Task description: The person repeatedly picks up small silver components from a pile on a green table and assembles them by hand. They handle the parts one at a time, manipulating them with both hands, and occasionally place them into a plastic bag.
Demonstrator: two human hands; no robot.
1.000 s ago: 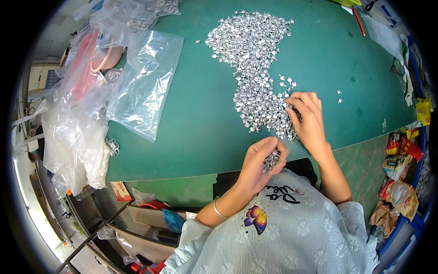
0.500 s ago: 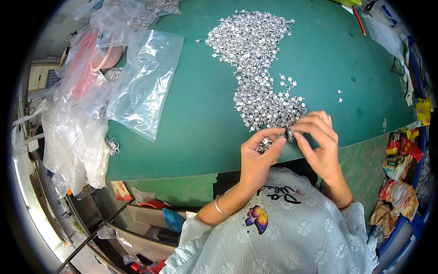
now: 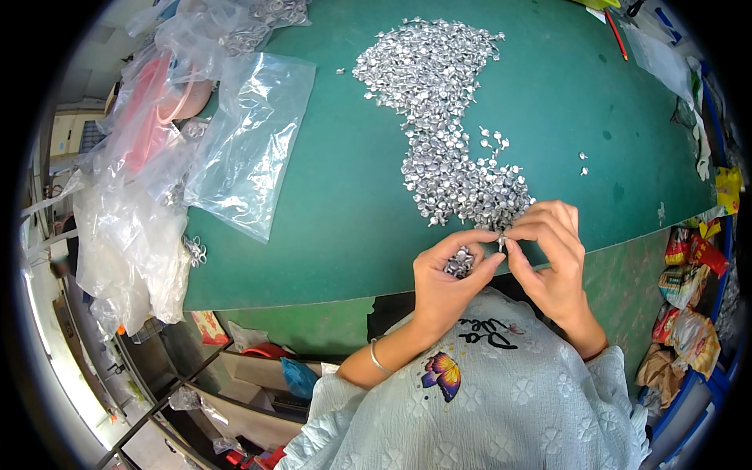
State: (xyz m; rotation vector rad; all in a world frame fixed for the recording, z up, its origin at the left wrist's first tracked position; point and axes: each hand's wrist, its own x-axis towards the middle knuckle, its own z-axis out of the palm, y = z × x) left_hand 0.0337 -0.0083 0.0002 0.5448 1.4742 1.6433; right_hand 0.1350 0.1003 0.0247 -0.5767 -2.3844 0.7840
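Note:
A long heap of small silvery metal pieces, each with a round head and a thin stem, spreads down the green table to its near edge. My left hand is curled there, with several of the pieces cupped in its palm. Its thumb and forefinger pinch toward a single metal piece. My right hand meets it from the other side, thumb and forefinger closed on that same piece. Its other fingers bend beside the heap's near end.
A flat clear plastic bag lies left of the heap. Beyond it are crumpled plastic bags and a pink basket. A few loose pieces and a red pencil lie to the right. Colourful packages fill a blue rack at right.
Both hands have shifted slightly right and nearer to me, off the heap's edge. One metal piece now shows between the fingertips, and the pieces in my left palm are more visible.

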